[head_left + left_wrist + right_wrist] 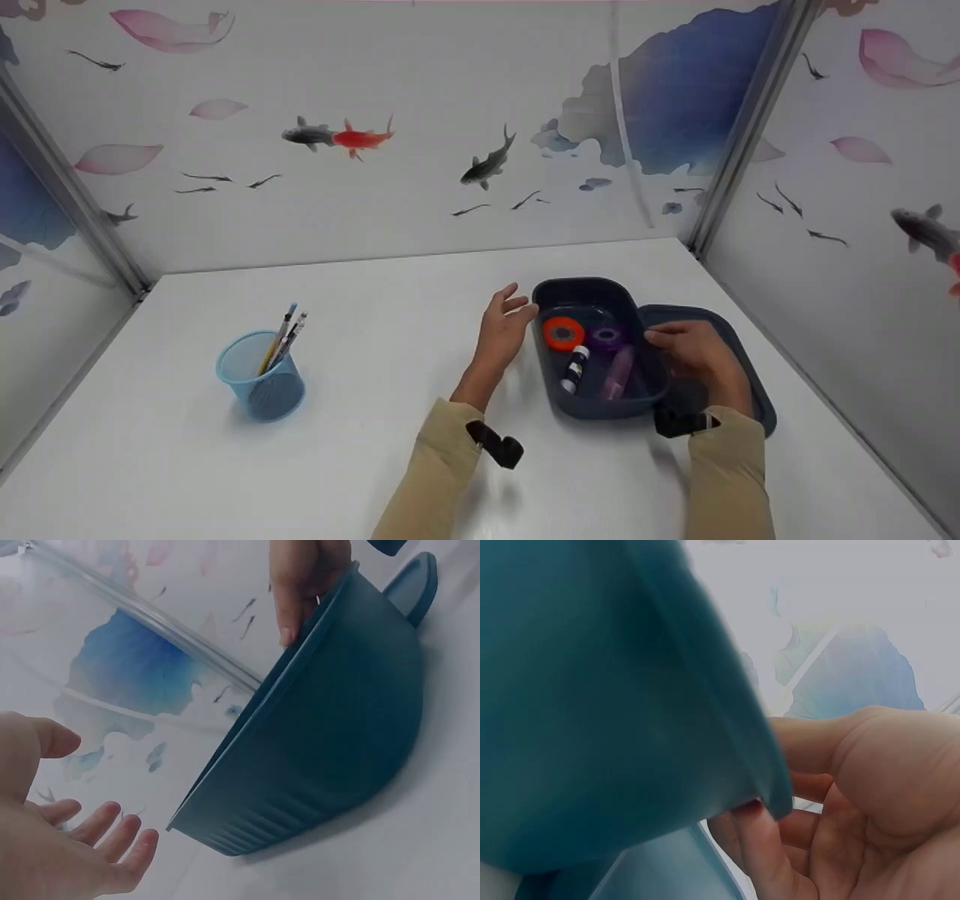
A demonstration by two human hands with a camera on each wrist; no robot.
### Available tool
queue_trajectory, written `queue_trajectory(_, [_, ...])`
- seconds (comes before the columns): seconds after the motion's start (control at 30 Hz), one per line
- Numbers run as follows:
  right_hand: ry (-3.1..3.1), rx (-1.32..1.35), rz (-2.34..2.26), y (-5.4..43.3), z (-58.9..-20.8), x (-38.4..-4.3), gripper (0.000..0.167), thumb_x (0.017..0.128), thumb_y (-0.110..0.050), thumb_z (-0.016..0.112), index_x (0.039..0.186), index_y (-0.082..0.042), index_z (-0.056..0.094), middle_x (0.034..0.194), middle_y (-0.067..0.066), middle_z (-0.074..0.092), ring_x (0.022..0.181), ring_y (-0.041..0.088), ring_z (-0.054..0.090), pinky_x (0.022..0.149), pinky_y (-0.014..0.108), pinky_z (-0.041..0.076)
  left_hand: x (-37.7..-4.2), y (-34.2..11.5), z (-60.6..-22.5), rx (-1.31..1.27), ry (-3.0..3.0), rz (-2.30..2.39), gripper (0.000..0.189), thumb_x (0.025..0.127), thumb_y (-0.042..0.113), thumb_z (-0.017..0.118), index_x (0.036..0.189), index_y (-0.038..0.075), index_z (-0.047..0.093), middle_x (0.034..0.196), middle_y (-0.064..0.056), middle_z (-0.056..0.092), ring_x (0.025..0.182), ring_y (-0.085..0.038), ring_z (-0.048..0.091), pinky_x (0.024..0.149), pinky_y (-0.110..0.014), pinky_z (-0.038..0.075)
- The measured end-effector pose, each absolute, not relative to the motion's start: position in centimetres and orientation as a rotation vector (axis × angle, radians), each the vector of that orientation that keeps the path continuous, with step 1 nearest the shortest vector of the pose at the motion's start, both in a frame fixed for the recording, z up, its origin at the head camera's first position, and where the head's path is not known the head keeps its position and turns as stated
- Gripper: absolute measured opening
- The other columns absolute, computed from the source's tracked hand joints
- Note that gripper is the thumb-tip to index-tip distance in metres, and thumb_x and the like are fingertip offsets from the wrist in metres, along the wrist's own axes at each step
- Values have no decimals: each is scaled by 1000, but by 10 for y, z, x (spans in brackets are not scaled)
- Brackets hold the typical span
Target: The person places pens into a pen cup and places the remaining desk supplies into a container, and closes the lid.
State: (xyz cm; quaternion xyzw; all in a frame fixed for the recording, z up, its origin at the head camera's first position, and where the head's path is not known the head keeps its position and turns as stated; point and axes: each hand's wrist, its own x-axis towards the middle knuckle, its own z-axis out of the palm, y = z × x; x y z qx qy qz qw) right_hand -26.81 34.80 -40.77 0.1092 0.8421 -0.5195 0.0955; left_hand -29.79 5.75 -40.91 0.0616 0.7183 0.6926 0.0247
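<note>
A dark blue rectangular box (607, 409) sits at the right of the table. Inside it lie an orange ring-shaped roll (553, 322), a purple ring-shaped roll (606, 337), a small black-and-white tube (575, 369) and a pinkish-purple stick (618, 373). My right hand (701, 360) pinches the box's right rim between thumb and fingers, as the right wrist view shows on the box wall (615, 705). By the opposite rim, my left hand (504, 330) has its fingers spread loosely; in the left wrist view a gap separates them from the box (330, 727).
Under and right of the box lies a matching dark blue lid (761, 397), partly hidden by my right hand. A light blue mesh cup (274, 394) with several pens and pencils (281, 341) stands at the left. Printed panels (420, 90) wall in the white table (337, 480).
</note>
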Motion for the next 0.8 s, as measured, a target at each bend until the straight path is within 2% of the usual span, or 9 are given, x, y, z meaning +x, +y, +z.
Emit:
queue_trajectory(0.07, [2502,325,-1526,348,-408,-269,53,100,-28,61,142,2,52,112,2,66,79,8,60,68,27,55,-294,57,-412,170,2200,2146,59,98,24,58,151,7,40,141,-18,57,125,-29,61,102,-41,53])
queue_trajectory(0.17, [2520,317,-1490,348,-408,-269,54,100,-29,60,143,2,51,127,14,63,84,9,61,70,27,55,-288,58,-419,161,2162,2137,61,97,23,60,152,6,38,141,-20,57,123,-30,62,97,-39,56])
queue_trajectory(0.3, [2541,308,-1442,349,-407,-268,55,101,-32,60,144,2,51,142,24,54,95,12,62,75,27,56,-282,59,-427,134,2121,2130,61,97,21,61,152,5,38,140,-20,57,122,-29,63,95,-40,57])
queue_trajectory(0.6, [2554,297,-1403,350,-409,-268,56,101,-35,59,144,1,51,145,26,52,112,24,64,80,30,58,-274,56,-434,44,2059,2031,57,98,13,60,151,5,40,140,-18,58,119,-27,65,89,-37,61])
queue_trajectory(0.8, [2555,296,-1400,351,-409,-269,58,100,-36,60,144,1,51,142,25,55,106,19,65,81,31,58,-274,56,-435,8,1924,2040,58,96,12,64,150,5,42,139,-18,59,116,-28,68,87,-39,62])
